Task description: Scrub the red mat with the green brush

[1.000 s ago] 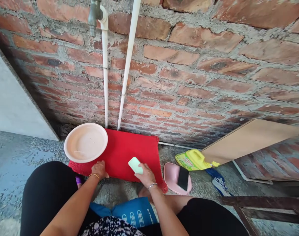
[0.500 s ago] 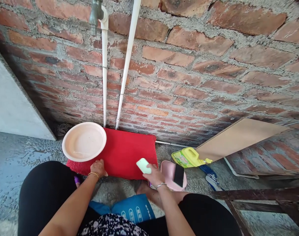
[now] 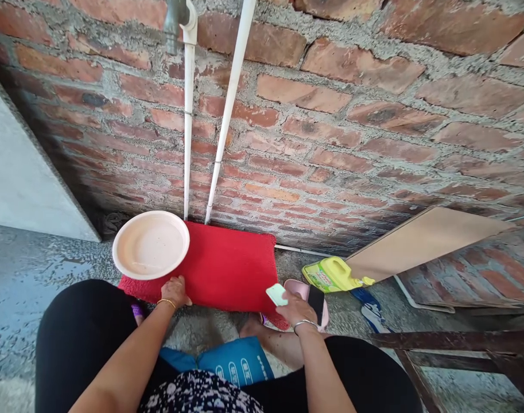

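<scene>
On my remote feed I've got the right hand (image 3: 294,307), fingers closed round a pale green block (image 3: 276,294), up at the right end of the red cloth (image 3: 231,264), partly covering the pink tub (image 3: 292,285) with its dark slab (image 3: 317,301). Left hand (image 3: 175,291) on the cloth's near edge, fingers bent; can't tell if they pinch it. Pale basin (image 3: 186,251) on the cloth's left end, yellow jug (image 3: 330,275) near the tub.

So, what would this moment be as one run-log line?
left hand: on red cloth, near edge | right hand: holding pale green block | peach basin: on red cloth | pink container: partly behind right hand
</scene>
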### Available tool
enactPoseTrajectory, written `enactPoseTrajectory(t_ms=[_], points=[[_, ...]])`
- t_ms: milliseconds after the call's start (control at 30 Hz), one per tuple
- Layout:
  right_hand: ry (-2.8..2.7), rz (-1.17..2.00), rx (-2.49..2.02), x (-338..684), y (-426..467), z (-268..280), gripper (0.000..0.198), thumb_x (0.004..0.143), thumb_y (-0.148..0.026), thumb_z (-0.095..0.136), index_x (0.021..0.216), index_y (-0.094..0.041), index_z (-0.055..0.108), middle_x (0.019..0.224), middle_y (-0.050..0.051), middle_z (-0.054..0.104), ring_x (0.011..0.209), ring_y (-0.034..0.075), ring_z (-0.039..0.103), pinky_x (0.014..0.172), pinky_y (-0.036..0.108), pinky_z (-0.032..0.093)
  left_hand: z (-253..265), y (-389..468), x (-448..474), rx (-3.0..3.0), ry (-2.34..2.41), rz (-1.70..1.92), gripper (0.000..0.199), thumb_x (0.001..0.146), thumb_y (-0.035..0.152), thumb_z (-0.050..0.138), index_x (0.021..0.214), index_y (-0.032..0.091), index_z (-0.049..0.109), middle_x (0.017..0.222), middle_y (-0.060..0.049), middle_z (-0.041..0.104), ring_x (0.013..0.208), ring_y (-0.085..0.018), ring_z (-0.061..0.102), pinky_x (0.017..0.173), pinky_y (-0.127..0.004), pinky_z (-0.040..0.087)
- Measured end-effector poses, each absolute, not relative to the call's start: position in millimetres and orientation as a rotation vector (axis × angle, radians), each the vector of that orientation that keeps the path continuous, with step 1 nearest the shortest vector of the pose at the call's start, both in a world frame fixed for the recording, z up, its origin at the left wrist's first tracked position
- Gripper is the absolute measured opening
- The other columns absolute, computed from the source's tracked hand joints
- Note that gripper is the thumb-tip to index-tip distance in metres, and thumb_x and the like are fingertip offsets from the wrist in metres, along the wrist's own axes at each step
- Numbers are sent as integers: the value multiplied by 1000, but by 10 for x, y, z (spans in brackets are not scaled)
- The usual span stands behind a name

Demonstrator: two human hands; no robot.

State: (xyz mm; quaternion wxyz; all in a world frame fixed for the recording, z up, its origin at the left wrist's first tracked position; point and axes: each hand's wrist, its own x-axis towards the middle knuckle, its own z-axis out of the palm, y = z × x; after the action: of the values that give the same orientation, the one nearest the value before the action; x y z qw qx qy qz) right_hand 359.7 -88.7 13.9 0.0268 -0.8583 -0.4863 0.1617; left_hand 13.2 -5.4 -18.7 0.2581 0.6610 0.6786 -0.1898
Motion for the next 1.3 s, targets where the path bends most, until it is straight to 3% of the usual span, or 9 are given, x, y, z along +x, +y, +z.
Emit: enactPoseTrajectory(t_ms=[200, 300, 533, 733, 900, 1100, 1300], points=[[-2223, 878, -2172, 2560, -671, 172, 43, 55, -19, 69, 98, -27, 65, 96, 0, 58, 86, 19, 56, 75, 28, 38, -164, -63, 122, 1799, 1819, -495, 75, 54, 41, 79, 116, 11, 48, 115, -20, 57, 107, -28, 59, 87, -35, 46], [-2258, 936, -2243, 2566, -649, 203, 48, 53, -12, 68, 98, -27, 64, 99, 0, 59, 89, 19, 57, 78, 28, 38, -160, -52, 128, 1789, 1816, -495, 75, 53, 41, 79, 116, 12, 48, 115, -19, 57, 106, -28, 60, 87, -35, 46], [-2005, 855, -2733, 3385, -663, 471, 39, 60, -18, 65, 99, -24, 63, 96, 5, 61, 89, 21, 60, 74, 28, 41, -214, -23, 145, 1752, 1859, -518, 77, 48, 41, 82, 113, 16, 50, 114, -16, 59, 105, -28, 60, 86, -34, 47], [-2191, 804, -2376, 2473, -369, 483, 44, 66, -29, 66, 109, -27, 61, 107, 4, 57, 98, 20, 57, 82, 27, 39, -210, -62, 124, 1776, 1868, -491, 77, 49, 42, 82, 113, 16, 50, 113, -15, 59, 105, -28, 60, 86, -35, 47], [-2436, 770, -2081, 1705, -170, 260, 42, 67, -26, 63, 109, -28, 62, 106, 3, 57, 97, 19, 56, 81, 27, 38, -201, -80, 114, 1794, 1866, -476, 78, 49, 44, 82, 114, 17, 49, 114, -16, 58, 106, -28, 59, 86, -36, 46], [-2472, 878, -2326, 2269, -216, 219, 49, 60, -22, 67, 108, -29, 62, 107, 4, 59, 97, 20, 59, 79, 28, 39, -245, -60, 99, 1779, 1863, -467, 80, 47, 46, 82, 115, 19, 49, 114, -14, 58, 105, -28, 59, 85, -35, 47], [-2394, 750, -2504, 2607, -218, 462, 44, 63, -23, 64, 107, -27, 63, 104, 6, 60, 94, 22, 59, 74, 29, 39, -260, -54, 79, 1787, 1851, -466, 82, 47, 47, 82, 116, 18, 49, 113, -14, 58, 105, -27, 59, 87, -36, 46]])
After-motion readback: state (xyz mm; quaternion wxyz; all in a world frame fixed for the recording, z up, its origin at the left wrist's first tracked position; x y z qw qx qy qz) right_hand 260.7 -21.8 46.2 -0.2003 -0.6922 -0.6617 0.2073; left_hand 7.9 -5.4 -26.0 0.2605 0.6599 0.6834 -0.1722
